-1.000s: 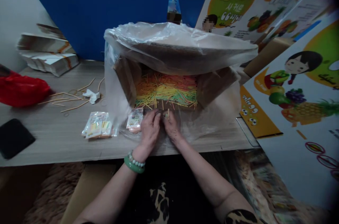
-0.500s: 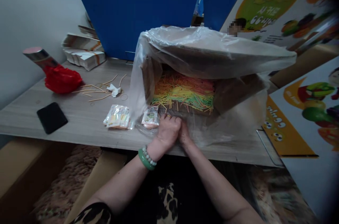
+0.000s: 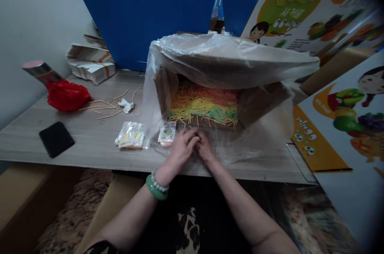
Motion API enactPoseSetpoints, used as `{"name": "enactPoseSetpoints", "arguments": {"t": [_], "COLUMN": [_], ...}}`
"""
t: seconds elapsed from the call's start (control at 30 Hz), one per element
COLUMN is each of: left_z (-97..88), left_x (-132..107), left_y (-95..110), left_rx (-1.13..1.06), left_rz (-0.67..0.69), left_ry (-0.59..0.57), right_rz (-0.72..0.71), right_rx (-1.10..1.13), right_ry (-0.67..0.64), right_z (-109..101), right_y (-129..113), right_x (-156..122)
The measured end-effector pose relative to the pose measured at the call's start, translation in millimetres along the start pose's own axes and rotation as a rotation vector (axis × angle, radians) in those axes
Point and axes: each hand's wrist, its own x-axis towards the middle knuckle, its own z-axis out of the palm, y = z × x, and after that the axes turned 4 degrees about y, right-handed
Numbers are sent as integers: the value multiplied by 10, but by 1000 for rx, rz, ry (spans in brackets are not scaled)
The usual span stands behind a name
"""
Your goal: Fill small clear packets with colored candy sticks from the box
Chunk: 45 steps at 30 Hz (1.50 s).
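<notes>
My left hand [image 3: 182, 145] and my right hand [image 3: 204, 147] meet at the front of an open carton [image 3: 216, 122] lined with a clear plastic bag [image 3: 255, 142]. Both hands have curled fingers pressed together, and whatever lies between them is hidden. Inside the carton, thin coloured sticks [image 3: 207, 104] lie in loose heaps of orange, pink, yellow and green. Just left of my left hand is a small stack of printed sachets [image 3: 167, 133]. Farther left, more filled clear sachets [image 3: 131, 135] overlap on the table. A green bangle and a beaded bracelet circle my left wrist.
A black phone-like slab [image 3: 56, 139], a red plastic bag [image 3: 68, 95] and scattered sticks with rubber bands [image 3: 111, 107] are on the table [image 3: 96, 154] at left. Behind them stand banded paper stacks [image 3: 93, 66]. Printed cartons [image 3: 339, 126] flank the right side.
My clasped hands have loosened slightly, with the fingers shifting against each other and a gap showing between the wrists. The whole view has moved a little, so things sit farther left.
</notes>
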Motion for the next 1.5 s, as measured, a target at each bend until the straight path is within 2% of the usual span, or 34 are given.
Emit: {"name": "enactPoseSetpoints", "arguments": {"t": [0.07, 0.13, 0.23, 0.33, 0.4, 0.47, 0.57, 0.7, 0.83, 0.9, 0.93, 1.0, 1.07, 1.13, 1.17, 1.23, 1.3, 1.37, 1.43, 1.5], "left_z": [-157, -301, -405, -387, -361, -351, -357, -353, -380, -409, -418, -408, -352, -270, -231, -171, -142, -133, -133, -137], "left_x": [24, 95, 220, 282, 279, 251, 185, 103, 75, 83, 90, 104, 114, 118, 120, 132, 154, 177, 189, 184], "left_y": [-148, -303, -499, -642, -713, -762, -787, -792, -808, -780, -748, -647, -516, -395, -354, -323, -351, -403, -437, -436], "left_rx": [157, 435, 671, 605, 477, 349, 256, 318, 344, 231, 107, -263, -621, -799, -830, -840, -791, -699, -649, -690], "left_rz": [-129, -315, -467, -526, -611, -672, -648, -568, -361, -310, -317, -354, -356, -316, -298, -289, -315, -350, -378, -413], "left_ry": [132, 199, 89, -18, 18, 107, 219, 314, 432, 487, 493, 419, 265, 155, 128, 77, -3, -70, -83, -64], "right_rz": [-7, -29, -83, -111, -113, -104, -93, -135, -71, -16, 22, 119, 203, 232, 225, 183, 123, 81, 90, 108], "right_rx": [-86, -155, -173, -170, -167, -179, -210, -259, -161, -98, -57, 66, 204, 254, 224, 79, -82, -163, -113, 12], "right_ry": [16, 32, -21, -63, -53, -75, -122, -138, -84, -37, -8, 5, -58, -142, -156, -101, -4, 33, 14, 15], "right_z": [-6, -4, 1, -9, -21, -29, -29, -28, -40, -25, -5, 61, 145, 213, 231, 233, 198, 145, 86, 25], "right_y": [-25, -48, -81, -102, -102, -91, -67, -43, -61, -112, -152, -260, -383, -488, -525, -561, -555, -524, -474, -402], "right_x": [-16, -30, -50, -71, -78, -77, -66, -62, -72, -69, -62, -33, 9, 54, 73, 91, 85, 67, 48, 31]}}
